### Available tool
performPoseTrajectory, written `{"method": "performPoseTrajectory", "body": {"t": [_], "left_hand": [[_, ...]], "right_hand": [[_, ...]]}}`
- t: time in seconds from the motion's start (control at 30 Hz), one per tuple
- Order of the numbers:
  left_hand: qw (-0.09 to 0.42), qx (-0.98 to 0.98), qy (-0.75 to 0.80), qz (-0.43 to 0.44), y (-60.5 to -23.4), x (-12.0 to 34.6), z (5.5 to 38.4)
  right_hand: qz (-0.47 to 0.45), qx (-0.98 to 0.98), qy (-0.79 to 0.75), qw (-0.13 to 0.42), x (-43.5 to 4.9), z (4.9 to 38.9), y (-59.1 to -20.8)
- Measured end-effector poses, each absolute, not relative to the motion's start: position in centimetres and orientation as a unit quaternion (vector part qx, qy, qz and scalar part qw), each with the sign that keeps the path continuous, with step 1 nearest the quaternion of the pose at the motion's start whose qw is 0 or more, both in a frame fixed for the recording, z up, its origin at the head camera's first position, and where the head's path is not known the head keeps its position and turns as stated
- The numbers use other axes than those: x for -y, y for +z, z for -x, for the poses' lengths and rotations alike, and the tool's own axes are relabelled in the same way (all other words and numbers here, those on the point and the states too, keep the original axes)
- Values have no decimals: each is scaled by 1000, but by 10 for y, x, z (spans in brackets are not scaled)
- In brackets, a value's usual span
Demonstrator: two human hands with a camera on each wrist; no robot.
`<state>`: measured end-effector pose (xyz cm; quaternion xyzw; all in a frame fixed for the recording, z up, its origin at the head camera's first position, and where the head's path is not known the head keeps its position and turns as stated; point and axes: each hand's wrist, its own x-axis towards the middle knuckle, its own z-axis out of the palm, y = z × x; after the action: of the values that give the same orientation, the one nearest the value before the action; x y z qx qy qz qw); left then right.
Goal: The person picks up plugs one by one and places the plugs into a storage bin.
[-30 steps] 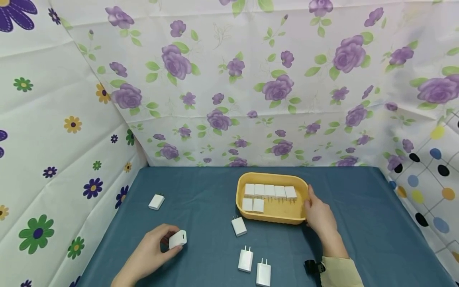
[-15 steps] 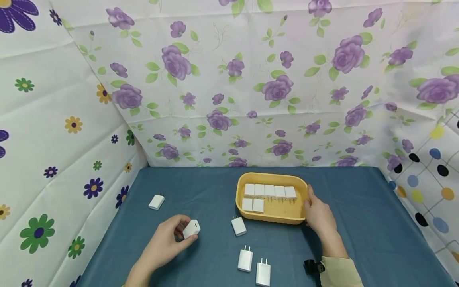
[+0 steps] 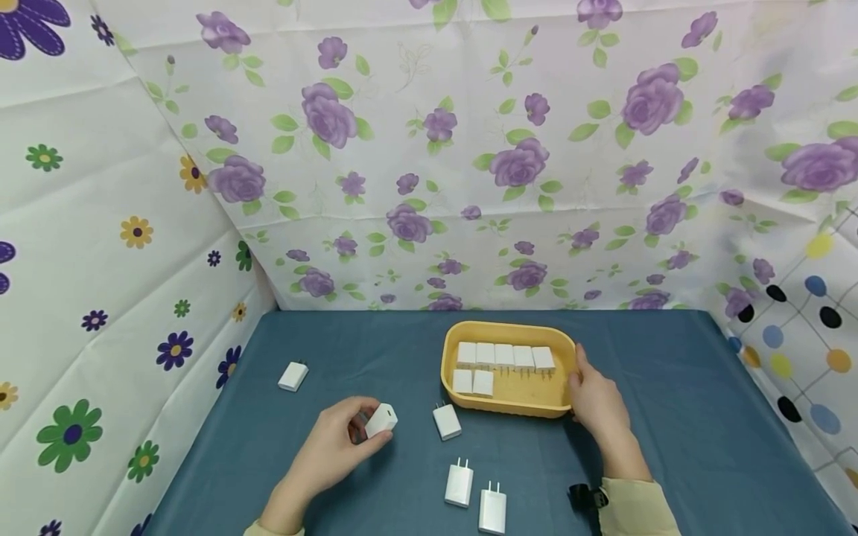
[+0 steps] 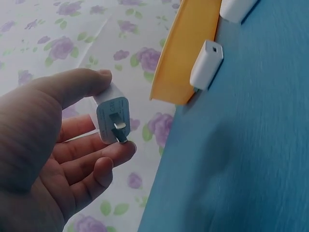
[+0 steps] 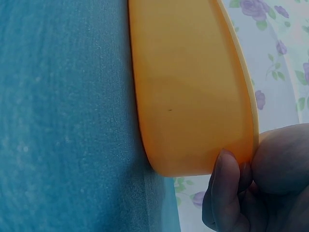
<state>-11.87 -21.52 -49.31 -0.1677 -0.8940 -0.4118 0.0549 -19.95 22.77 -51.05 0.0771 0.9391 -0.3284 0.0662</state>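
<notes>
Held plug (image 3: 381, 420): smooth plastic; 2 prongs (image 4: 119, 136) shiny metal. Tray (image 5: 193, 87): smooth plastic, soft sheen. Cloth (image 3: 389, 342): matt, fine-grained. Far sheet (image 3: 412, 190): smooth, creased.

Over the past second my left grip (image 3: 338, 439) travels rightward and a little forward over the counter (image 3: 389, 495), taking its pinched white charger (image 3: 381, 421) along. The charger now slants more, sits nearer the loose plug (image 3: 447, 423) in front of the yellow tray (image 3: 516, 408), and is farther from the leftmost plug (image 3: 293, 377). My pale left cuff (image 3: 271, 530) now shows at the bottom edge.
</notes>
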Motion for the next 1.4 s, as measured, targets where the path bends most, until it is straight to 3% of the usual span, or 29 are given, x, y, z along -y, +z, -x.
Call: {"method": "performPoseTrajectory", "body": {"t": [0.57, 1.4], "left_hand": [[38, 890, -422, 167, -486, 170, 132], [2, 845, -501, 185, -474, 67, 166]], "right_hand": [[-76, -940, -326, 64, -228, 200, -512], [-75, -937, -334, 64, -229, 200, -513]]}}
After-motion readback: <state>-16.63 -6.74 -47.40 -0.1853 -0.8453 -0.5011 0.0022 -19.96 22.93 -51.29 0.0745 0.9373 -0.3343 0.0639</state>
